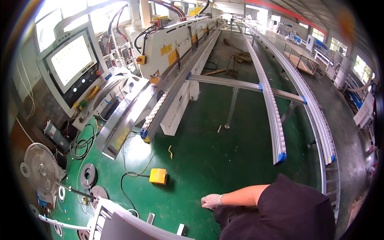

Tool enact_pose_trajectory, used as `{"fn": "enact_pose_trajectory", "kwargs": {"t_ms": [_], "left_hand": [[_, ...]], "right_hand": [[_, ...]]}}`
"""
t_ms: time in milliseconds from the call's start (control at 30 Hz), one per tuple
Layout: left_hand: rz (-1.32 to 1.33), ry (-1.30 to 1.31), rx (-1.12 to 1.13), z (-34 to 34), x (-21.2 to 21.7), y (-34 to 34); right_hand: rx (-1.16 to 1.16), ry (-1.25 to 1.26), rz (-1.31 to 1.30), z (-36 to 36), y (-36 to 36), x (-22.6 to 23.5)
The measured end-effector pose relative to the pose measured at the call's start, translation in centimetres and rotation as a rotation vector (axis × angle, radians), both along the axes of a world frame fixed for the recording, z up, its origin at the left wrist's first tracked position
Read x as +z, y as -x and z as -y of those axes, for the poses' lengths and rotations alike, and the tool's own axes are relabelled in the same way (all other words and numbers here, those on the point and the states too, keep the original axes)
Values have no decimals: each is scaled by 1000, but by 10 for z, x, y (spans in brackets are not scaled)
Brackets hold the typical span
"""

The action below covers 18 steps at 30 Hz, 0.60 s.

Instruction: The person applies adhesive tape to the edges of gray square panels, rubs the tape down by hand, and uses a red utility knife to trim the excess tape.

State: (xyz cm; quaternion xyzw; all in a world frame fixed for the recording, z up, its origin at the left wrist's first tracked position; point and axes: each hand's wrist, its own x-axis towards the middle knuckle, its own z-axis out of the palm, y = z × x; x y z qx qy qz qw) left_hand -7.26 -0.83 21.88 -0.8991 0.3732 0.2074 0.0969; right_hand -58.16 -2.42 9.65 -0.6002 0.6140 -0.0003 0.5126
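My right hand (212, 201), in a pale glove, rests by my dark-trousered knee at the lower middle. Its fingers are curled in, and nothing shows in them. A dark short sleeve (296, 208) covers the upper part of that arm. My left hand is out of view. Ahead and to the left of the right hand, an orange-yellow foot pedal (158, 176) sits on the green floor, with a dark cable running from it. Two short pieces of light metal profile (181, 229) lie left of my knee.
A long white machine (184, 40) with roller rails (268, 92) stretches away ahead. A control screen (72, 62) stands at the left, above a fan (40, 166), cables and dark rolls (89, 176). A white-and-grey curved piece (124, 228) fills the lower left.
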Motion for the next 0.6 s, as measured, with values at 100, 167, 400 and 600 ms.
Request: {"fn": "enact_pose_trajectory", "kwargs": {"t_ms": [100,167,400,600], "left_hand": [[78,68,-93,-60,-77,-55],[105,127,-132,-104,-91,-51],[101,173,-260,-202,-89,-83],[22,140,-280,-204,-79,-90]], "right_hand": [[10,118,22,-7,-47,25],[-20,261,51,-31,-70,11],[104,307,198,-78,-193,22],[53,435,88,-67,-291,50]]}}
